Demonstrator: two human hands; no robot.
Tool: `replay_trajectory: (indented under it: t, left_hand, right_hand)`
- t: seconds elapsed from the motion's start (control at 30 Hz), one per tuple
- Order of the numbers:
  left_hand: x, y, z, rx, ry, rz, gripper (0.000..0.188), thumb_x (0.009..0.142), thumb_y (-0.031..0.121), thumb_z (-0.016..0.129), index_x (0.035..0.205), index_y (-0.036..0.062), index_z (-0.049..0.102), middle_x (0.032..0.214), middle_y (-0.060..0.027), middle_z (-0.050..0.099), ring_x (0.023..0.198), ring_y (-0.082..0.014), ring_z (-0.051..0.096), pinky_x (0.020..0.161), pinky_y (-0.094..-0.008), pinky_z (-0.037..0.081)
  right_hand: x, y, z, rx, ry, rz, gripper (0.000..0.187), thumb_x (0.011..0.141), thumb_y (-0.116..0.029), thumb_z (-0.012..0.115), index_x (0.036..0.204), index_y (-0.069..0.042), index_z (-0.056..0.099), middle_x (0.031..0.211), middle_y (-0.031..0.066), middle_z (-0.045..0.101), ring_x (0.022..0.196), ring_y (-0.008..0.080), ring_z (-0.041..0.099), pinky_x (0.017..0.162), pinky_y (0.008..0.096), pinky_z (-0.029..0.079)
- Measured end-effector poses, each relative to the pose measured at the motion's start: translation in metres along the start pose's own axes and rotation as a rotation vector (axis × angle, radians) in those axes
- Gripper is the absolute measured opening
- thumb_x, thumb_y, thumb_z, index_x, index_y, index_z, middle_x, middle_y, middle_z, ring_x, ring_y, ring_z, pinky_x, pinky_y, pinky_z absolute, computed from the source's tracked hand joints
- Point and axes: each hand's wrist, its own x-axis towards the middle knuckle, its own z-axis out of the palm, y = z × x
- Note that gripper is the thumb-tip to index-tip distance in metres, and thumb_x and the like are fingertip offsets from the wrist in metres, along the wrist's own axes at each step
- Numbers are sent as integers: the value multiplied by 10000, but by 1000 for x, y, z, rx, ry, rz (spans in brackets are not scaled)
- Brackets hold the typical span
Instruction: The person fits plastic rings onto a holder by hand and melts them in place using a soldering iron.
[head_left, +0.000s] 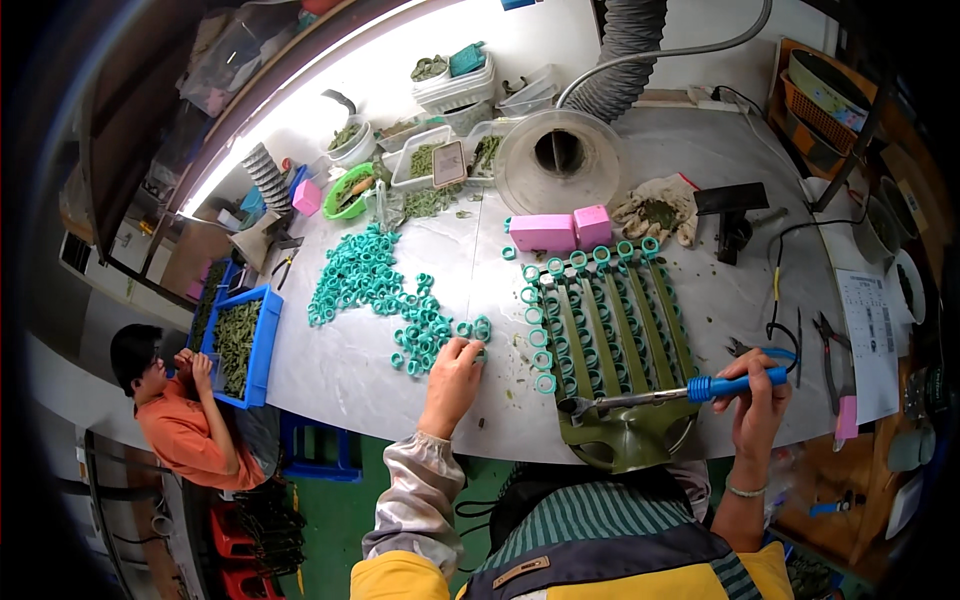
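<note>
My right hand is wrapped round the blue handle of a soldering iron. Its metal tip rests over the near left part of an olive-green slatted frame. Rows of small teal rings line the frame's long bars and stick out along its left and far sides. On the table to the left, my left hand is closed, fingertips pinching a teal ring at the near right edge of a loose heap of teal rings. The pinched ring is partly hidden by the fingers.
Pink blocks, a work glove and a black stand lie beyond the frame. A clear funnel-shaped hood stands behind them. Pliers lie at right. At far left, another person sits by a blue bin.
</note>
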Motion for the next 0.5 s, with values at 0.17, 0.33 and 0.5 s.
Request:
replay_trajectory:
  t: [0.17, 0.33, 0.5]
  left_hand:
    - [-7, 6, -6, 27, -7, -75, 301, 776, 40, 692, 1065, 43, 606, 946, -122, 593, 902, -325, 584, 764, -402, 485]
    - [-13, 12, -8, -21, -59, -98, 245, 796, 61, 696, 1022, 51, 601, 920, -124, 601, 895, -315, 591, 754, -397, 487]
    - [-16, 2, -6, -69, -63, -67, 192, 828, 37, 684, 995, 22, 591, 934, -121, 622, 731, -273, 630, 654, -339, 522]
  right_hand:
    - [0, -3, 0, 5, 25, -6, 314, 974, -173, 527, 756, 27, 631, 702, 96, 631, 465, 132, 586, 409, 227, 490]
    - [-1, -4, 0, 17, 30, 9, 309, 975, -170, 526, 762, 29, 630, 706, 96, 632, 463, 131, 584, 408, 226, 490]
    - [-1, -4, 0, 17, 23, -9, 309, 976, -168, 525, 763, 31, 629, 709, 98, 633, 461, 132, 583, 404, 226, 490]
